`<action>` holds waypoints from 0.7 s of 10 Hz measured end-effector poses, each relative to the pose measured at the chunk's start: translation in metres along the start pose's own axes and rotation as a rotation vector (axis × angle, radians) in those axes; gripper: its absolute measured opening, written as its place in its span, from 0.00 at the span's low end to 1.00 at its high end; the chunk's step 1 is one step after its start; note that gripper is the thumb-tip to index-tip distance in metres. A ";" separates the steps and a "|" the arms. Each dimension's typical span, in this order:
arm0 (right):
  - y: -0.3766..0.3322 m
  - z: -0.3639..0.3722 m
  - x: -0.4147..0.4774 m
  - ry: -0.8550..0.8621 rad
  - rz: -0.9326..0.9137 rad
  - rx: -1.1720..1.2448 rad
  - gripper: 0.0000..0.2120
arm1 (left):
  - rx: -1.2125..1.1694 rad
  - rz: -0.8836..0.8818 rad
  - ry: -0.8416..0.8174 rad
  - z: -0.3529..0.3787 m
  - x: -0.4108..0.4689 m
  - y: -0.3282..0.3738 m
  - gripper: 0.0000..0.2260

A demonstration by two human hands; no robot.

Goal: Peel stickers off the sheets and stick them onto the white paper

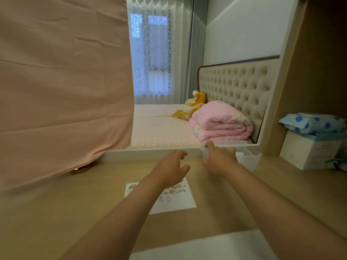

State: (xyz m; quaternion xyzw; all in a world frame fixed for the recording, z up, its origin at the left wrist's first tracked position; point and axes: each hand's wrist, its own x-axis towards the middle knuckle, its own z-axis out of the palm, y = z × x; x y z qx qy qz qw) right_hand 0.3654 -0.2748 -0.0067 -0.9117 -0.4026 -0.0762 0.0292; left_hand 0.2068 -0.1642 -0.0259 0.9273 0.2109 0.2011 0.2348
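Nearest: white strip (202,246) at bottom edge, blurred, can't tell if paper. Beyond it, sticker sheet (180,201) flat on desk (75,212), mid-frame, partly under left forearm. Left hand (171,169) above sheet's far edge, fingers apart and loosely bent, holding nothing. Right hand (218,159) clamped on near-left corner of clear bin (247,158) at desk's back edge: thumb over rim, fingers against wall. Pink cloth (62,81) hanging left. Folded quilt (219,122) on bed (159,128) behind. Wipes pack (315,122) on white box (308,152), far right.
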 end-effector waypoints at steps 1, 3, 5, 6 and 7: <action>0.005 0.000 0.007 -0.022 -0.043 -0.063 0.22 | -0.010 0.001 -0.037 0.009 0.015 0.009 0.25; 0.028 -0.002 0.016 -0.174 -0.033 0.017 0.23 | 0.006 0.016 -0.185 0.042 0.052 0.036 0.28; 0.046 0.000 0.015 -0.055 -0.031 0.114 0.22 | -0.002 0.026 -0.218 0.054 0.064 0.040 0.27; 0.041 0.000 0.007 0.034 -0.056 0.244 0.21 | -0.012 0.032 -0.167 0.038 0.053 0.029 0.27; 0.031 -0.005 -0.002 0.103 -0.103 0.448 0.19 | -0.064 0.054 -0.023 0.010 0.035 0.019 0.25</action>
